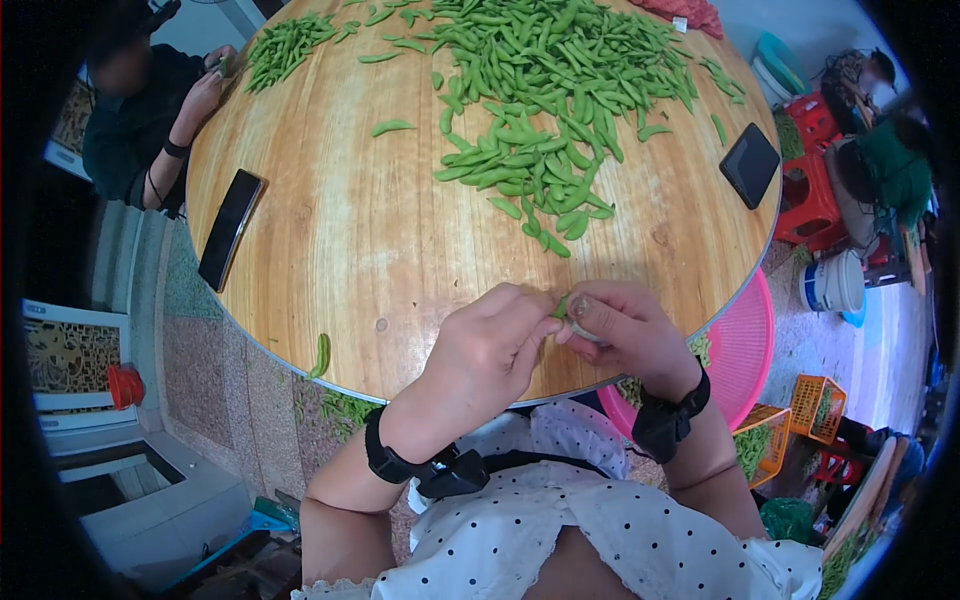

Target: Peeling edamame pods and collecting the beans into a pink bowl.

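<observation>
Grn pod (561, 308), partly hidden, btwn fingertips (584, 308)

We seem to be in a home, judging by the round wooden table (320, 220), red plastic stools (820, 228), speckled tile floor (205, 385), orange baskets (806, 402) and patterned white-framed panel (75, 352) around us

Illumination: bright, diffuse; tabletop (390, 240) well lit, pale sheen spread at centre left. Floor (890, 345) at right tinged blue-violet. Left hand (487, 338) and right hand (628, 325) rendered clearly. Corners blacked out; straight edges bowed toward the rim.
</observation>
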`<control>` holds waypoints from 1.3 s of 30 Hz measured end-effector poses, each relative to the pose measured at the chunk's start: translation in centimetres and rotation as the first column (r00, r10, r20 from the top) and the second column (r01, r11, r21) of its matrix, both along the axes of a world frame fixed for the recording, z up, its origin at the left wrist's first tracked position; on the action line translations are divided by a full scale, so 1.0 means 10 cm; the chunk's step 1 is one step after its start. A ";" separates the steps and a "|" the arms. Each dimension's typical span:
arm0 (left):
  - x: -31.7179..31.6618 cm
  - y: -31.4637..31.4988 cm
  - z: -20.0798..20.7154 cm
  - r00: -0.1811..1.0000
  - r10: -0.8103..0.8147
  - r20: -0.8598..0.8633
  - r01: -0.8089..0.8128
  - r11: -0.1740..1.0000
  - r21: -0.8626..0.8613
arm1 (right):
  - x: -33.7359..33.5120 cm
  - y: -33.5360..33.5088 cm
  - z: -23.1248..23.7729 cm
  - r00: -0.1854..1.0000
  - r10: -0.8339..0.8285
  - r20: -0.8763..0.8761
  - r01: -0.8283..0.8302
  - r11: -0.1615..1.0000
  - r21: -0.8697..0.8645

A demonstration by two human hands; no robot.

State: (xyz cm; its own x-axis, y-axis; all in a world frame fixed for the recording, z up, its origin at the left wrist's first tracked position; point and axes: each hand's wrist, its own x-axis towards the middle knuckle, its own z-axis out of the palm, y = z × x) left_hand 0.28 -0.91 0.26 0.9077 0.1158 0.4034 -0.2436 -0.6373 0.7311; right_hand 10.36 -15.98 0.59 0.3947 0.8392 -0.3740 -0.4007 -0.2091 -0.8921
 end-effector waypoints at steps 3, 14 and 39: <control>0.00 -0.03 -0.03 1.000 0.014 0.017 -0.014 0.999 -0.049 | -0.01 0.00 -0.11 0.998 -0.013 0.060 0.009 0.997 0.082; -0.02 -0.08 -0.10 0.982 -0.031 -0.184 -0.063 0.873 -0.484 | 0.04 -0.05 0.02 1.000 0.004 -0.029 -0.002 0.998 0.056; -0.01 -0.22 -0.21 0.977 0.088 -0.194 -0.184 0.810 -0.557 | 0.00 -0.01 -0.14 0.967 -0.120 0.224 0.086 0.984 0.156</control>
